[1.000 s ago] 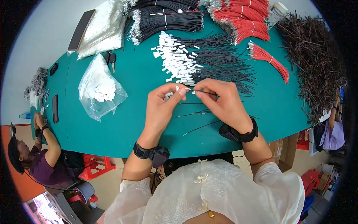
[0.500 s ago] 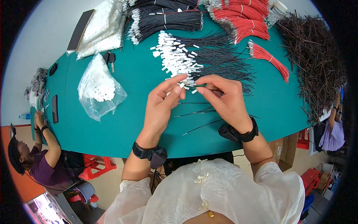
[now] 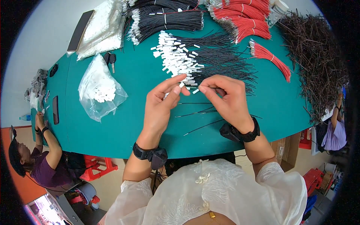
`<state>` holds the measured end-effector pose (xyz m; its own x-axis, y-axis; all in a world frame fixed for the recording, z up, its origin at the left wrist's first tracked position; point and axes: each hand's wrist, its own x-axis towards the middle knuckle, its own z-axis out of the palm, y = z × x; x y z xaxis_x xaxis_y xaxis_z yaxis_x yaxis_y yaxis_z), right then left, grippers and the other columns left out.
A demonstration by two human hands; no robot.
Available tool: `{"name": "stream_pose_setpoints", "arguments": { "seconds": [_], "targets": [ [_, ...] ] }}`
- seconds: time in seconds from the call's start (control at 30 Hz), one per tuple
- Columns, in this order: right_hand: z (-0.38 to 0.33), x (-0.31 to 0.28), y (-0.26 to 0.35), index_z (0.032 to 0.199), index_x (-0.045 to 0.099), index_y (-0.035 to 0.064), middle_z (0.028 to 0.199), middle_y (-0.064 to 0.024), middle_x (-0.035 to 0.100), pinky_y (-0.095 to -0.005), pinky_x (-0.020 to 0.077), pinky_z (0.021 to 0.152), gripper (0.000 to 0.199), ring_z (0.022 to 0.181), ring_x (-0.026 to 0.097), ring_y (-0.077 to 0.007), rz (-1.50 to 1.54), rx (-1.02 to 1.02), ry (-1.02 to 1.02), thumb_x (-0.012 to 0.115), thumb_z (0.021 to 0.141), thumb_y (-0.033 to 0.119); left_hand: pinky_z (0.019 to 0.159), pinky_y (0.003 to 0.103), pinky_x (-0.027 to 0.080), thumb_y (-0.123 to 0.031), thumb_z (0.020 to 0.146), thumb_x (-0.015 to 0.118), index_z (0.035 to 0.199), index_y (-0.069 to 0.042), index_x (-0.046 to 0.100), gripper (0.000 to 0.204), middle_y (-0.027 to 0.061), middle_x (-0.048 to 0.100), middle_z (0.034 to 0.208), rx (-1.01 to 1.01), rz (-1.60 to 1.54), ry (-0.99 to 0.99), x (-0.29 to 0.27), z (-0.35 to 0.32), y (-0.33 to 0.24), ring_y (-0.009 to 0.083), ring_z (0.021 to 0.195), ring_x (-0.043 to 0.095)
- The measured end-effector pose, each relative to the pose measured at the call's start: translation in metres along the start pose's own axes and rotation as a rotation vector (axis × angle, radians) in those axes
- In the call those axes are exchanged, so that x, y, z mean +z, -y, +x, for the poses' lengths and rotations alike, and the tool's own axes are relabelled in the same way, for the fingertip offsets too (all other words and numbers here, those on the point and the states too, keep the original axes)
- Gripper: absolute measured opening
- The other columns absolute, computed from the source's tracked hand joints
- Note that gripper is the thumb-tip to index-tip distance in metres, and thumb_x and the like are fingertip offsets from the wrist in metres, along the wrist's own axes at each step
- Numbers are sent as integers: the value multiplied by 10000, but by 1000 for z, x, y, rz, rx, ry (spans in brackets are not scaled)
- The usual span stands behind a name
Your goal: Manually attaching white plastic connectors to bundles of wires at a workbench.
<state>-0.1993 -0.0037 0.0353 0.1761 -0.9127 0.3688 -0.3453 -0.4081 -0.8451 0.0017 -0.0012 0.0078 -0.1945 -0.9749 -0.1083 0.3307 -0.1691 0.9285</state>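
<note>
My left hand pinches a small white connector housing between thumb and forefinger. Just to its right, my right hand has thumb and forefinger closed on what looks like a thin black wire, mostly hidden by the fingers. A white housing shows beside those fingertips; whether they touch it I cannot tell. Beyond both hands lies a spread of black wires with white housings on their left ends. A few loose black wires lie on the green table nearer me.
An open plastic bag of white housings lies left, with keys behind it. Bundled black wires and red wires are stacked at the back. A small red bundle and a dark tangled heap lie right. Another person sits left.
My fingertips have drawn slightly apart, the right ones shifting a little to the right. The housing stays in my left hand.
</note>
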Motion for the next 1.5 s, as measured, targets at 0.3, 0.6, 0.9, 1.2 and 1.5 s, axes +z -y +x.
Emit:
{"name": "stream_pose_setpoints", "arguments": {
  "seconds": [0.3,0.6,0.9,1.2,1.5],
  "targets": [
    [0,1,-1,895,700,-8,783,-53,689,-202,425,544,77,664,612,-73,-13,-10,-13,738,828,-2,529,179,299,-86,953,632,1046,-17,684,127,69,700,958,105,110,-107,3,1,3,19,605,408],
    [0,2,0,885,705,5,749,-35,681,-203,370,506,80,623,584,-61,-20,-14,-20,746,816,7,520,185,305,-51,926,650,1049,-6,667,132,93,696,918,-58,-291,-21,-10,4,8,26,594,408],
    [-2,4,-1,884,695,-8,719,-19,648,-194,353,504,57,616,533,-33,17,37,-7,731,843,7,501,185,295,-49,922,652,1036,1,664,125,89,691,870,-61,-295,-41,-7,3,5,28,577,403],
    [-3,5,-3,879,687,-17,688,-3,612,-195,340,502,46,593,488,-17,80,61,6,718,857,9,504,182,294,-53,926,649,1029,5,663,119,74,681,861,-85,-317,-37,-6,3,6,29,584,407],
    [-2,5,-1,864,689,-1,639,25,567,-200,308,487,39,559,440,-10,62,73,-4,723,849,11,525,179,304,-63,930,650,1068,8,670,157,65,674,870,-71,-364,-35,-7,2,5,32,604,412]
  ]
}}
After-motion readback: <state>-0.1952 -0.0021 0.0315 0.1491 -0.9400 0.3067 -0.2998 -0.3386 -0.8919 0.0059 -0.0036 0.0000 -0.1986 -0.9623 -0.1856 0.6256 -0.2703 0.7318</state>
